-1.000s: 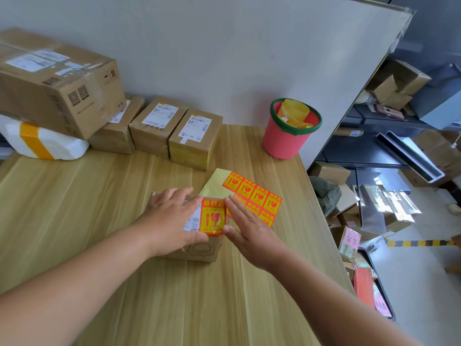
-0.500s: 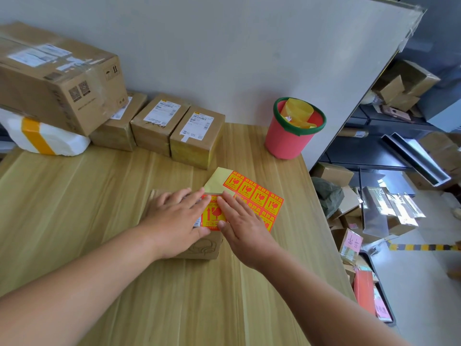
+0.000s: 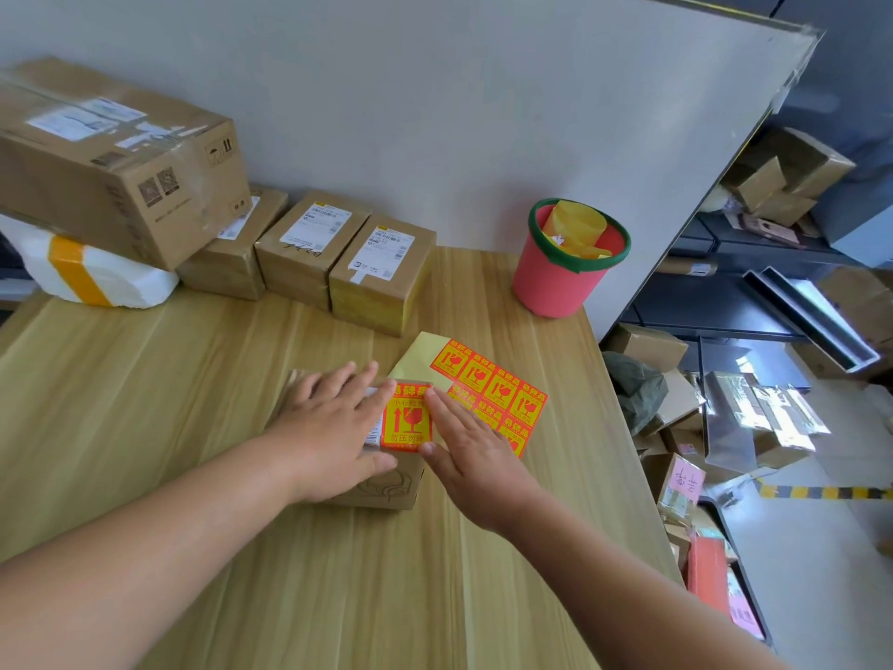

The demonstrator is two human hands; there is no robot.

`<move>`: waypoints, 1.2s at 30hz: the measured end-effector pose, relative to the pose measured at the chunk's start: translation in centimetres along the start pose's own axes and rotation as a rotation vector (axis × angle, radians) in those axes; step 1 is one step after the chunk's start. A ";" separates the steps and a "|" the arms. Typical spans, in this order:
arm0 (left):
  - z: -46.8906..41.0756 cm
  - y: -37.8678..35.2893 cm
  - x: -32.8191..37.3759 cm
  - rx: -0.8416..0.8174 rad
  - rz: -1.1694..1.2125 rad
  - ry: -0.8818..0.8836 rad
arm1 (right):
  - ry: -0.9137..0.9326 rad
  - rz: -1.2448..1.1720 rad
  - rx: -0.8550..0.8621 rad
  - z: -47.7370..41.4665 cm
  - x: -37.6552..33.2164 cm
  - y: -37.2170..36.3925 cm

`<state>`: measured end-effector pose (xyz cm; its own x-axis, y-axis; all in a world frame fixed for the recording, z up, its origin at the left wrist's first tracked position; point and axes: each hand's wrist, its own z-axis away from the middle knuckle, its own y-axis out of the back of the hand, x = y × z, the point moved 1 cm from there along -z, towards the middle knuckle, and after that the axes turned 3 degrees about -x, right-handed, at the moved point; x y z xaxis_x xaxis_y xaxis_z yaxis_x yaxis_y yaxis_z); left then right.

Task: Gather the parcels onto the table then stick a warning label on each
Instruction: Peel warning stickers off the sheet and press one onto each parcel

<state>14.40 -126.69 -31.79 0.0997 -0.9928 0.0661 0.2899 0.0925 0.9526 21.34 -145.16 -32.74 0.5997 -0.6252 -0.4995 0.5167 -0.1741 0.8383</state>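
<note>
A small brown parcel (image 3: 386, 490) lies near the middle of the wooden table (image 3: 145, 403). An orange-and-yellow warning label (image 3: 405, 422) is stuck flat on its top. My left hand (image 3: 333, 427) lies flat on the parcel, fingers spread, left of the label. My right hand (image 3: 468, 456) rests flat at the label's right edge, fingers together. Behind it lies the sheet of warning labels (image 3: 488, 384) on yellow backing. Three small brown parcels (image 3: 309, 249) stand in a row at the wall, beside a large carton (image 3: 111, 157) resting on a white padded parcel (image 3: 96, 278).
A pink bucket (image 3: 565, 268) with a green rim holds yellow backing scraps at the table's far right corner. The table's right edge drops to a floor crowded with boxes (image 3: 676, 408) and grey shelving (image 3: 773, 292). A white wall runs behind the table.
The label, held at its edges a second ago, now lies pressed flat on the parcel. Both hands have flattened and slid apart slightly, showing the whole label.
</note>
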 end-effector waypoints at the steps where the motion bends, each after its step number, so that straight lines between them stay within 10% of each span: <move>1: -0.2 0.2 -0.3 0.001 0.001 0.012 | -0.004 -0.008 0.002 -0.1 0.0 0.2; 26: -19.2 10.2 7.2 0.385 0.058 -0.074 | -0.130 -0.384 0.456 -7.6 11.2 12.6; 36: -29.2 9.9 5.9 0.362 0.004 -0.012 | -0.168 -0.056 0.453 -15.3 15.6 13.9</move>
<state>45.65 -129.42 -30.63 0.0880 -0.9936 0.0713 -0.0668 0.0655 0.9956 47.22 -145.63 -32.26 0.4525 -0.7129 -0.5357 0.2047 -0.5017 0.8405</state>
